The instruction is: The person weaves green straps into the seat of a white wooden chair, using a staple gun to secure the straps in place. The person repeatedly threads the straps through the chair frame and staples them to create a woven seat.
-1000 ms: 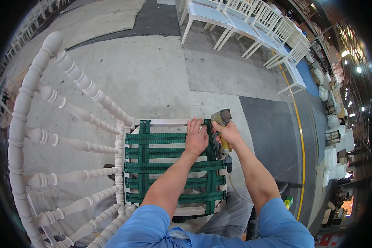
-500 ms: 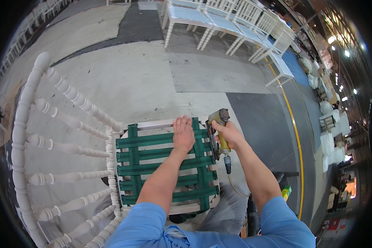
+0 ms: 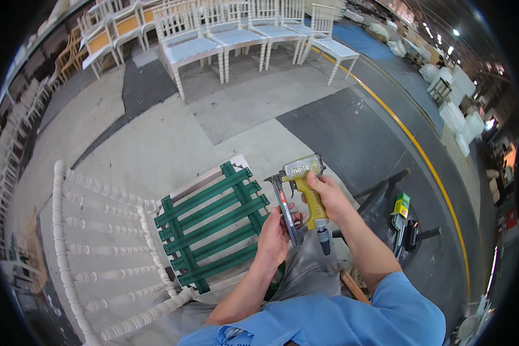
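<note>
My right hand [image 3: 332, 199] grips the yellow-green handle of an air staple gun [image 3: 312, 203], with a hose fitting at its lower end. My left hand [image 3: 273, 239] is closed about the gun's long dark staple magazine; some of its fingers are hidden behind it. Just left of the gun is the seat of a white chair [image 3: 63, 242] with turned spindles, its back toward the left. Dark green webbing straps [image 3: 213, 214] cross over the seat frame in both directions. The gun is held up, apart from the straps.
On a black stool-like surface [image 3: 380, 209] at my right lie a green and yellow box [image 3: 402, 205] and dark tools [image 3: 410, 235]. A wooden handle [image 3: 353, 286] shows by my leg. White chairs with pale seats [image 3: 196, 49] stand in a row ahead. A yellow line [image 3: 412, 138] runs along the floor.
My left hand has left the webbing and taken hold of the gun's magazine. The gun has turned and come away from the seat edge. The view has swung right and up.
</note>
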{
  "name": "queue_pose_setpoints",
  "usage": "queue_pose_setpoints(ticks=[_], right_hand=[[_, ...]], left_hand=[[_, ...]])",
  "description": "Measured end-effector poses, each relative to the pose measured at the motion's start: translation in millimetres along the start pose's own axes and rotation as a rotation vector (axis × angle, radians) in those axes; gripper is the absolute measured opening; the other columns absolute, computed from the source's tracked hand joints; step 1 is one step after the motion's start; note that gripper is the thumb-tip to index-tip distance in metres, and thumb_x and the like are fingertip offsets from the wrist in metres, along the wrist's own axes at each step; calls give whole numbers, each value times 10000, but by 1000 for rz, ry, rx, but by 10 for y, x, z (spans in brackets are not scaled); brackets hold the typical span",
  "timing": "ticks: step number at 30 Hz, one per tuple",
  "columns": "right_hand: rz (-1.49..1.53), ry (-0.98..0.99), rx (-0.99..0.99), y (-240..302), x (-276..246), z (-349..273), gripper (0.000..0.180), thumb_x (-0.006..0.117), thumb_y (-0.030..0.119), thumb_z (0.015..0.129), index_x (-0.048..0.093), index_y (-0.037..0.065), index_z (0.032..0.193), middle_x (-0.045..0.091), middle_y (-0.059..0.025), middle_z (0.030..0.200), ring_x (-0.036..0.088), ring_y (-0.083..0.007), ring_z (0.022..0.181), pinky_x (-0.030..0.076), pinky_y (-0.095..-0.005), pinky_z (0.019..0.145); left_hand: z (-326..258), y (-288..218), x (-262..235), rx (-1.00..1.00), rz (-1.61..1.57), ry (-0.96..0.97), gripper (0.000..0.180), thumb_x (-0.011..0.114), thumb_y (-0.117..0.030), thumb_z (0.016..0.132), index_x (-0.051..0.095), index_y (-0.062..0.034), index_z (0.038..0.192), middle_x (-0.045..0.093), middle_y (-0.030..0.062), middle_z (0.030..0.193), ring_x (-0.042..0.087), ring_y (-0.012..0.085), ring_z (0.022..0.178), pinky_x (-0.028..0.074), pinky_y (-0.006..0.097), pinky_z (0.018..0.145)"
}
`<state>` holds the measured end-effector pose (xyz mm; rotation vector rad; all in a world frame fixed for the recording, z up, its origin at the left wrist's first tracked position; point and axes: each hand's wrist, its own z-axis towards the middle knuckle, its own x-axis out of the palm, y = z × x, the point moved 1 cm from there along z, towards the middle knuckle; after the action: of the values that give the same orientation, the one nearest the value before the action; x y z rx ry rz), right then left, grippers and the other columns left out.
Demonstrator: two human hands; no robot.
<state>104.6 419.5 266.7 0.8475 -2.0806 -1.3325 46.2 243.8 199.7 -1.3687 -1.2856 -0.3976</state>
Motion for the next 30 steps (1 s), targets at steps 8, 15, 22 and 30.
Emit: queue_pose_setpoints(ticks=[8, 15, 22, 30], right_hand=[[712, 151, 47, -896, -258, -312, 720, 458, 735, 1018, 678, 49, 996, 670, -103, 771, 610, -184, 533, 517, -317, 485], [912, 329, 22, -1170, -372, -393, 762, 471, 784, 984, 628, 41, 925, 500, -25, 706, 415, -135, 525, 370, -288, 504], [922, 284, 112, -1158, -484, -463, 750, 455, 804, 983, 623, 80, 881, 491, 25, 603, 376, -66, 392, 317, -206, 391], [139, -49, 51, -1265, -1170, -856, 627, 510, 644, 1054, 708, 49, 1050, 694, -82, 808, 656, -122, 623, 516, -266, 576]], left_hand=[[-625, 173, 628, -185, 382, 152, 456, 631, -144, 1066, 541, -87, 1510, 685, 27, 1336, 633, 150, 1175, 485, 344, 1042], [-819, 347, 833, -206, 763, 244, 703, 683, -10, 951, 403, -71, 1593, 595, 43, 1421, 596, 186, 1210, 460, 365, 1069], [-712, 546, 1020, -413, 246, 70, 593, 460, -570, 1095, 524, -95, 1445, 625, 106, 1327, 725, 388, 972, 604, 576, 886], [-558, 511, 975, -482, 184, -38, 458, 585, -177, 991, 534, -129, 1443, 643, 112, 1361, 715, 404, 964, 592, 550, 822]])
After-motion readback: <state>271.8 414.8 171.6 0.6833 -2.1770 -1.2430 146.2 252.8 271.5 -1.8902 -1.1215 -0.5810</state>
